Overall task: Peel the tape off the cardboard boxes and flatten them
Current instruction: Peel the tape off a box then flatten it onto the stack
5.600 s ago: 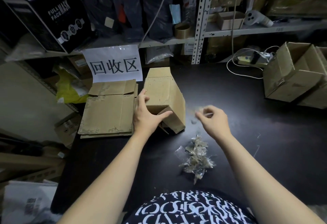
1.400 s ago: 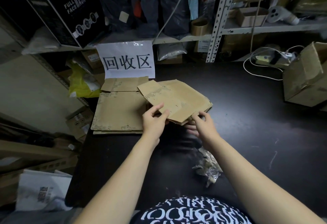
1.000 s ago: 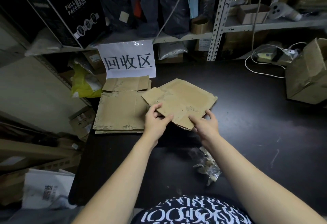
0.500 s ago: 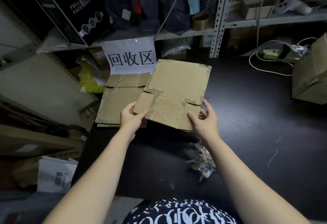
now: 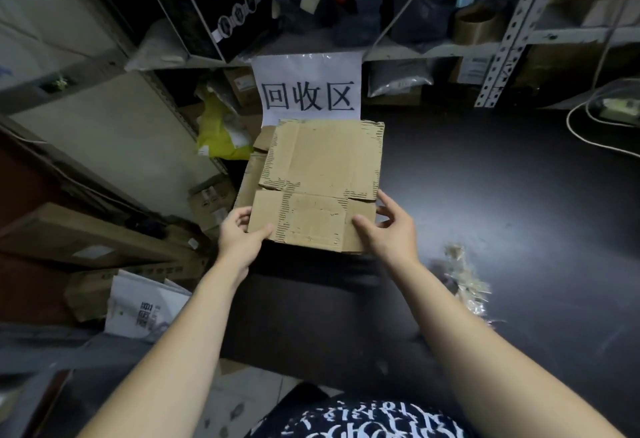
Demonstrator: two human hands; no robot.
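Note:
A flattened cardboard box [image 5: 322, 174] lies spread flat over the stack of flattened boxes [image 5: 246, 184] at the table's far left, below the white sign. My left hand [image 5: 239, 237] pinches its near left corner, thumb on top. My right hand [image 5: 389, 231] holds the near right corner, with the thumb on the cardboard and the fingers along its right edge. Only a strip of the stack shows at the left side of the held box. A crumpled pile of peeled tape [image 5: 464, 278] lies on the table to the right of my right forearm.
The black table [image 5: 502, 195] stretches to the right. A white sign [image 5: 306, 91] hangs from the shelf behind the stack. A white cable [image 5: 588, 126] lies at the far right. Cardboard boxes and a white bag [image 5: 142, 306] crowd the floor on the left.
The standing box was pressed flat. Both hands have carried it left and brought it down over the stack under the sign. My view has shifted left with it.

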